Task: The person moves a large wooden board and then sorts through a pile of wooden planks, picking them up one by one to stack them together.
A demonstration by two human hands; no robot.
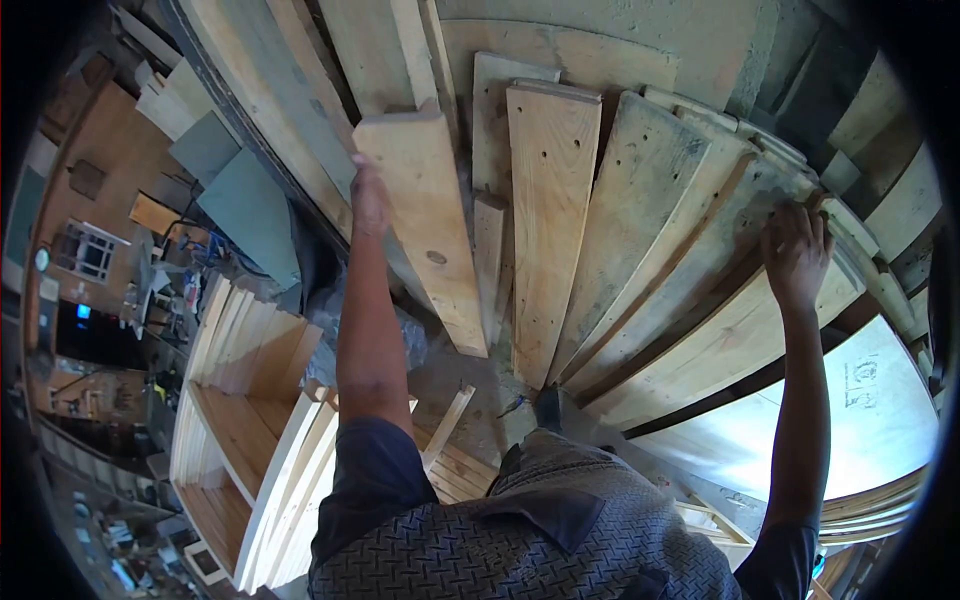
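Several wooden boards lean upright against the wall in front of me. My left hand [369,200] is at the left edge of a light board [425,220] with a dark knot, near its upper end; the fingers are partly hidden at the board's edge. To the right, my right hand [797,250] rests with its fingers over the top of a grey, weathered board [745,215]. Between the hands stand a board with small dark holes [552,170] and a wider, stained board [635,190].
Slatted wooden frames [240,400] stand at the lower left. A pale sheet with a printed mark [800,400] leans at the lower right. A workshop area with tools and a lit screen [83,312] lies at the far left.
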